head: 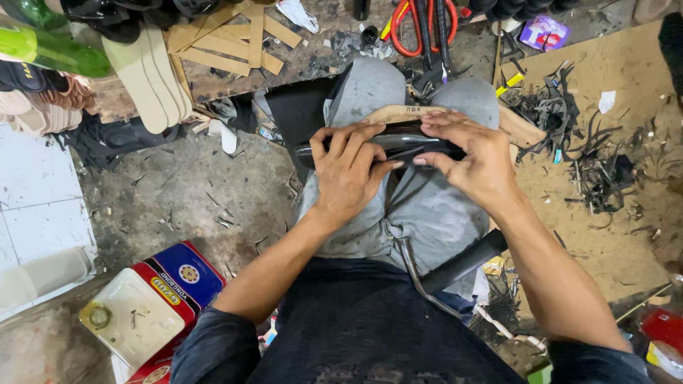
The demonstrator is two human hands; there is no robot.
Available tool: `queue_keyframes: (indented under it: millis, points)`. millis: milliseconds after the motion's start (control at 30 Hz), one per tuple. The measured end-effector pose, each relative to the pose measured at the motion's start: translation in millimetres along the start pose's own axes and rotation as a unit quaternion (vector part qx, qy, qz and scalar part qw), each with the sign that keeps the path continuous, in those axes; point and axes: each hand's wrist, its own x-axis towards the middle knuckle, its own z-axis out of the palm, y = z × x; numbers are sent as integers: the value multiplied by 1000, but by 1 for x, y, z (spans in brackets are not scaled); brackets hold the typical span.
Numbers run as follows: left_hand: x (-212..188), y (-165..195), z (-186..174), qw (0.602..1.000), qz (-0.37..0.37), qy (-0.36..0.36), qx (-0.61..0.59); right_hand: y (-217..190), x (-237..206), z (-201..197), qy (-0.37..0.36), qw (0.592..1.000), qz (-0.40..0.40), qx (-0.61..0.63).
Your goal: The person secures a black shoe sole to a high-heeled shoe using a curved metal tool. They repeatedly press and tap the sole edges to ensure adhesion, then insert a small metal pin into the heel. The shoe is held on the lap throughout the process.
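Observation:
My left hand (pixel 348 171) and my right hand (pixel 473 153) both grip a glossy black shoe upper (pixel 405 139) stretched over a wooden shoe last (pixel 523 129). The piece rests across my knees in grey trousers (pixel 427 213). My left fingers wrap over its left end; my right fingers press on its top right, with the thumb underneath. A black-handled tool (pixel 462 262) lies on my lap below the hands, its metal part curving toward my waist.
Beige insoles (pixel 146 75) and cardboard strips (pixel 228 43) lie at the top left. Red-handled scissors (pixel 420 25) sit at the top centre. A blue and red tin (pixel 153 302) with an open lid stands at the lower left. Black scraps (pixel 590 149) litter the floor at right.

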Motion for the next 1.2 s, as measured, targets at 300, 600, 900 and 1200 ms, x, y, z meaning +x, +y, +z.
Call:
queue_keyframes:
  millis: [300, 600, 900, 1200]
  points:
    - [5, 6, -3, 1000, -16, -9, -9, -22, 10, -7, -39, 993, -44, -104]
    - [1, -5, -23, 996, 8, -58, -64, -21, 8, 5, -33, 999, 17, -35]
    - [-15, -17, -35, 993, 21, -17, -116, -35, -1, 16, -33, 990, -78, -110]
    - [-12, -18, -39, 993, 31, -38, -104, -30, -5, 22, -11, 987, -78, -142]
